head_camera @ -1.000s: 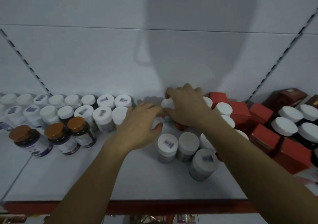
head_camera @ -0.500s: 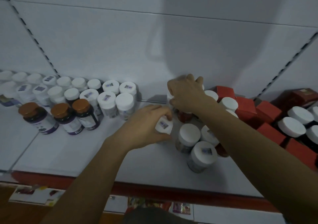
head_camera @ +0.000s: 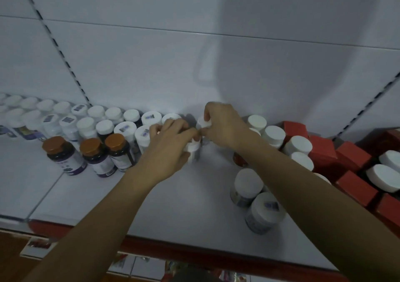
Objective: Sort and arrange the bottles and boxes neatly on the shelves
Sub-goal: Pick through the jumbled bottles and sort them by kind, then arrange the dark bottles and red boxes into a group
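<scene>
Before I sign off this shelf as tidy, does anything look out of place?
Yes. A plain white-capped bottle and a sticker-capped bottle stand forward on the right, apart from the back rows. Nothing looks spilled.

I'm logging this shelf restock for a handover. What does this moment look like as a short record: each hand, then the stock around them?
left hand: grips near bottle, white cap
right hand: grips far bottle by its white cap
left of hands: white-capped rows, three brown-capped bottles in front
right of hands: red boxes, more white caps
shelf front: front pair of white-capped bottles
</scene>
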A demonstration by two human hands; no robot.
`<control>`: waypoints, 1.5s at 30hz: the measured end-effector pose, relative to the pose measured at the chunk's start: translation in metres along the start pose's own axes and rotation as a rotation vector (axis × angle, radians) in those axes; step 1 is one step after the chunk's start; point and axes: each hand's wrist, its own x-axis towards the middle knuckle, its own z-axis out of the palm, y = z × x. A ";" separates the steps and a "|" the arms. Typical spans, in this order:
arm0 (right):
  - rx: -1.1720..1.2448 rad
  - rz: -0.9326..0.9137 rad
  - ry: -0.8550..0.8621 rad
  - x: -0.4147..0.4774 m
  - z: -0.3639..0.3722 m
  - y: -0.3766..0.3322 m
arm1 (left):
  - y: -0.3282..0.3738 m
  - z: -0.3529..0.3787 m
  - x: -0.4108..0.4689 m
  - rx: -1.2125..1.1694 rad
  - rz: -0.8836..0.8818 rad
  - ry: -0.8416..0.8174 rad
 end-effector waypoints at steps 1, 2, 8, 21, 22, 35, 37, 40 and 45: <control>-0.011 0.032 -0.026 0.003 0.003 -0.005 | -0.001 0.003 -0.003 -0.011 -0.006 0.018; -0.015 0.054 -0.036 0.006 0.006 -0.008 | -0.002 0.004 -0.005 -0.024 -0.004 0.036; 0.103 0.006 -0.011 0.006 0.016 0.000 | -0.007 0.011 -0.012 -0.090 0.010 0.118; 0.136 0.079 -0.064 -0.022 -0.011 -0.016 | -0.020 0.010 -0.003 -0.092 0.022 0.068; 0.105 0.079 -0.041 -0.029 -0.015 -0.016 | -0.020 0.009 -0.003 -0.086 0.029 0.059; -0.151 0.394 0.333 -0.173 -0.029 0.008 | 0.060 0.004 0.006 -0.503 0.508 -0.233; -0.127 0.480 0.357 -0.196 -0.020 0.008 | 0.072 0.008 0.007 -0.542 0.578 -0.286; -0.094 0.584 0.366 -0.213 -0.003 0.005 | 0.084 0.014 0.007 -0.590 0.595 -0.309; 0.016 0.685 0.333 -0.217 0.020 -0.004 | 0.082 0.017 0.004 -0.597 0.558 -0.257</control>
